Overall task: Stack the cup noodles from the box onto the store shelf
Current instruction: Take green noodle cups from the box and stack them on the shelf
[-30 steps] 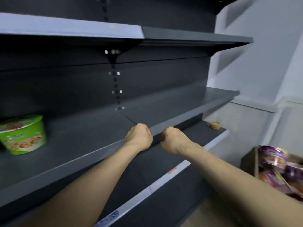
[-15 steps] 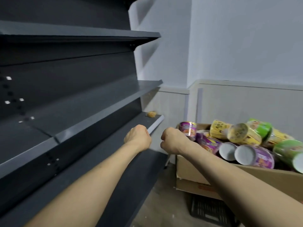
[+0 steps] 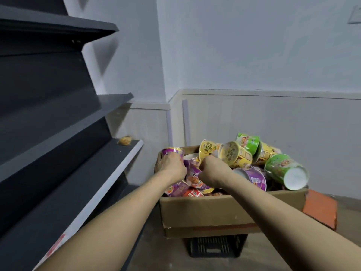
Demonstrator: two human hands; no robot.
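Dark grey shelf (image 3: 58, 145) of smooth, matt painted metal, brown cardboard box (image 3: 205, 210) with a dull, scuffed face, cup noodles (image 3: 279, 167) in glossy printed film with plain white matt bottoms, black plastic crate (image 3: 213, 245), wall (image 3: 234, 45) in flat matt paint

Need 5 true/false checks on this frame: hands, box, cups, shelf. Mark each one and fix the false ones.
1. The left hand and the right hand are both over the cardboard box. True.
2. The box stands directly on the floor. False: it rests on a black crate.
3. The green cup at the right lies on its side, white base toward the camera. True.
4. The left hand grips a yellow cup. False: it grips a purple cup.
5. Cups are lined up on the lowest shelf. False: only a small yellowish lump shows there.
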